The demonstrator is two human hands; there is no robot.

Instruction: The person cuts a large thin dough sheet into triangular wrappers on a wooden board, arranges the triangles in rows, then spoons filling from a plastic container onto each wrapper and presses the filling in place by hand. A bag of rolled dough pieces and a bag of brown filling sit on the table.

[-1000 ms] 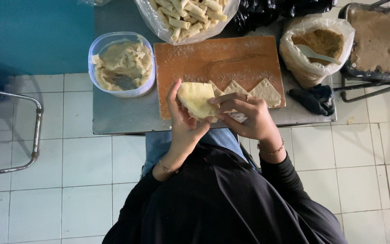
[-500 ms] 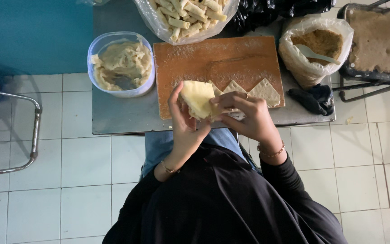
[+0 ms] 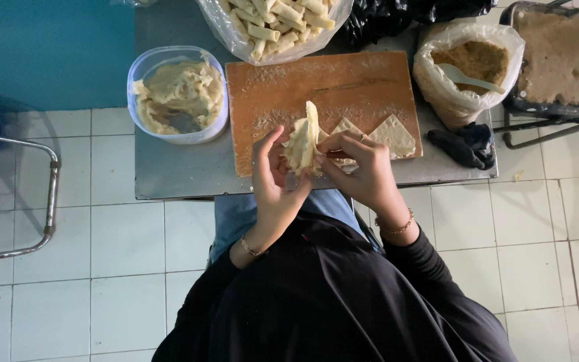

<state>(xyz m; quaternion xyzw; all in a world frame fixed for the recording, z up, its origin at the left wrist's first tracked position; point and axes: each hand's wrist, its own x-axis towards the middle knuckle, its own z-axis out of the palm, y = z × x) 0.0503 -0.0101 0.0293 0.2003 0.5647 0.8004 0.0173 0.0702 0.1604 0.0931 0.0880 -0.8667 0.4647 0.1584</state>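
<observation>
Left hand [image 3: 271, 182] cradles thin dough sheet [image 3: 302, 141] above wooden board [image 3: 316, 94]; right hand [image 3: 360, 171] fingers pinch its edge. Dough seems soft, light, tears easily; better hold by edges.

A clear bag of rolled pastries [image 3: 273, 23] was cut off by the top edge, as was a tray of brown crumbs [image 3: 561, 57] at right. The right hand [image 3: 363, 171] hid part of a flat wrapper triangle [image 3: 346, 127], and whatever lay inside the folded pastry sheet [image 3: 303, 141] could not be seen.
</observation>
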